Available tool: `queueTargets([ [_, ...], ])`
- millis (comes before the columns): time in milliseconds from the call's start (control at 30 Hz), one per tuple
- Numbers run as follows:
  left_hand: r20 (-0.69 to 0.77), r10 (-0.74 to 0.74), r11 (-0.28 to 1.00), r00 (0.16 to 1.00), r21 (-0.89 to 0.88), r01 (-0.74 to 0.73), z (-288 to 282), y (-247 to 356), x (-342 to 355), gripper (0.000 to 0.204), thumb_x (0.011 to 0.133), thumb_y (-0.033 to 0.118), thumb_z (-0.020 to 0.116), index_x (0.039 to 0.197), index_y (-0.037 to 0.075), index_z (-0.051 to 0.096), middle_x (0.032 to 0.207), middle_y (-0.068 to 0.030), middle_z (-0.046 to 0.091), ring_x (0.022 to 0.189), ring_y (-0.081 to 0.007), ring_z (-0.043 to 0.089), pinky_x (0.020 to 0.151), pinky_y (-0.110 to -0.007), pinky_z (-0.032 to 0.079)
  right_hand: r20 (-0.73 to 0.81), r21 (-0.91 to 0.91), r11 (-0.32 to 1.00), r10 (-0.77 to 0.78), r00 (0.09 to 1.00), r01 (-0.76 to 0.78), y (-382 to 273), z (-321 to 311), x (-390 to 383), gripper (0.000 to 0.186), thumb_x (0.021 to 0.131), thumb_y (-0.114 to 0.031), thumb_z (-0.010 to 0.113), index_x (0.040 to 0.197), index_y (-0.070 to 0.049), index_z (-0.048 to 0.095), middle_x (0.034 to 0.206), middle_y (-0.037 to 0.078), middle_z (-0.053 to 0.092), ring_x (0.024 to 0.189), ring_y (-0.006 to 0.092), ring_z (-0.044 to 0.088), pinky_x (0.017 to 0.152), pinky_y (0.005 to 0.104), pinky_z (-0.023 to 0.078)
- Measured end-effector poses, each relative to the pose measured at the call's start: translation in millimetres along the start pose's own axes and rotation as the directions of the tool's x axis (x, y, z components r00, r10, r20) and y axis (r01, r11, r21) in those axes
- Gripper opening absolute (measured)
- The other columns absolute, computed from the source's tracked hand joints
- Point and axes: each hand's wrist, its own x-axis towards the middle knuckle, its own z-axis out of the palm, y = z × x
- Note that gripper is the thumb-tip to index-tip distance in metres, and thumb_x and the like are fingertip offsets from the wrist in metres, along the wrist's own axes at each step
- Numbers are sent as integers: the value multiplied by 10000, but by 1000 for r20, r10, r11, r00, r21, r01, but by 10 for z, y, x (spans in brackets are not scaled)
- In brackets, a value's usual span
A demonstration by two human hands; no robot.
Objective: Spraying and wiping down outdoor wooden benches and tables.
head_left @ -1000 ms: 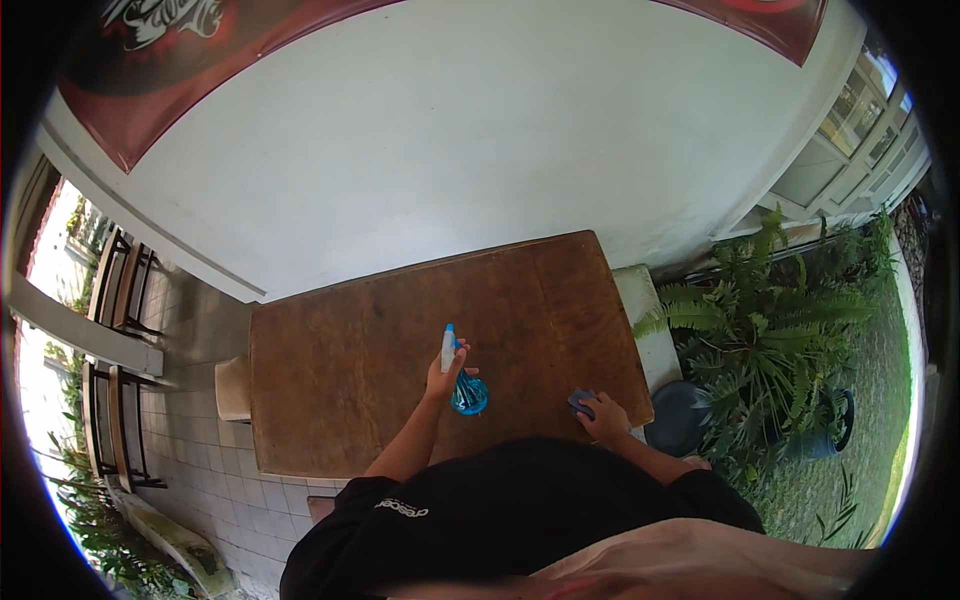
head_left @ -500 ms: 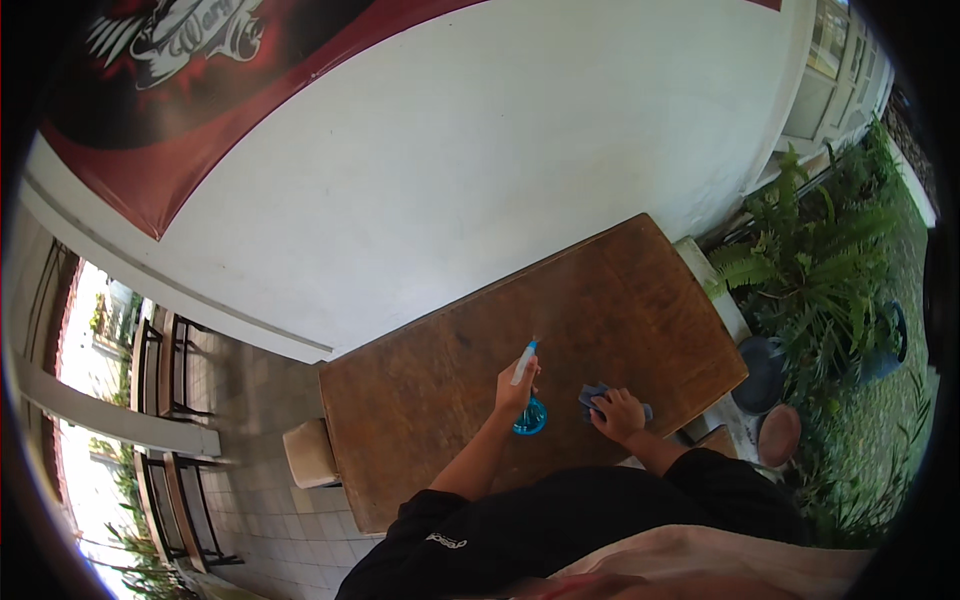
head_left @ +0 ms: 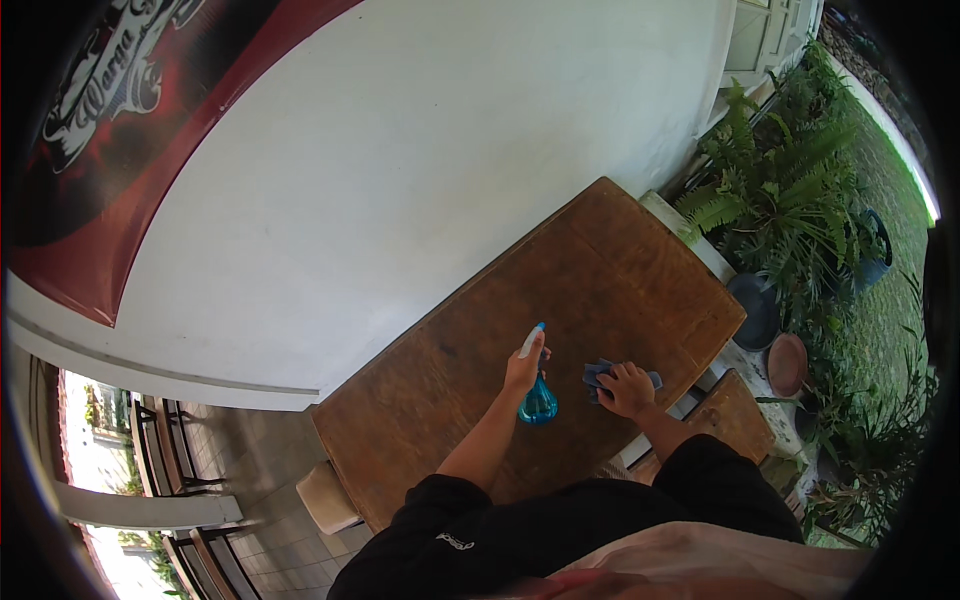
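Observation:
My left hand is wrapped round the neck of a spray bottle with a clear blue body and a white and blue spray head. Its nozzle points away from me, over the middle of the brown wooden table. To its right, my right hand presses a folded grey-blue cloth against the tabletop, near the table's near right side. Part of the cloth is hidden under the fingers.
A white wall with a red and black banner runs along the table's far side. At the right are ferns, a dark round pot and a terracotta one. A wooden bench and a beige stool flank the table.
The whole view has turned, so the table lies at a steeper slant and the bench at right shows more. Both hands keep their holds on the spray bottle and the cloth.

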Motion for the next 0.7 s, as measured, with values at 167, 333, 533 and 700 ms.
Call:
queueTargets([
  [167, 76, -7, 1000, 997, -14, 8, 38, -113, -11, 651, 873, 658, 539, 1090, 50, 622, 799, -41, 614, 546, -127, 559, 502, -282, 476, 36, -1, 1000, 24, 999, -24, 11, 9, 6, 257, 757, -347, 676, 969, -202, 660, 901, 59, 555, 858, 266, 551, 704, 398, 478],
  [333, 0, 31, 991, 1000, -133, -31, -130, -333, -117, 692, 854, 677, 551, 1074, 28, 641, 819, -37, 629, 686, -113, 591, 527, -277, 486, 28, -7, 1000, 5, 1000, -5, 3, 10, -6, 249, 779, -362, 659, 976, -210, 661, 895, 54, 544, 856, 257, 553, 696, 390, 476],
  [533, -128, -21, 982, 992, -186, -3, -368, -438, -273, 651, 887, 629, 546, 1152, 37, 608, 860, -45, 631, 732, -114, 602, 539, -280, 491, 34, 5, 1000, 0, 999, 0, 36, 2, -39, 254, 777, -359, 658, 984, -212, 662, 900, 59, 548, 856, 262, 551, 697, 396, 477],
  [700, -101, 35, 983, 994, -176, -52, -421, -467, -318, 697, 920, 599, 514, 1367, 68, 457, 873, -44, 614, 775, -112, 593, 526, -264, 478, 29, 17, 1000, -7, 1000, 6, 52, 5, -40, 250, 777, -356, 656, 980, -210, 660, 902, 64, 547, 864, 266, 550, 697, 400, 480],
])
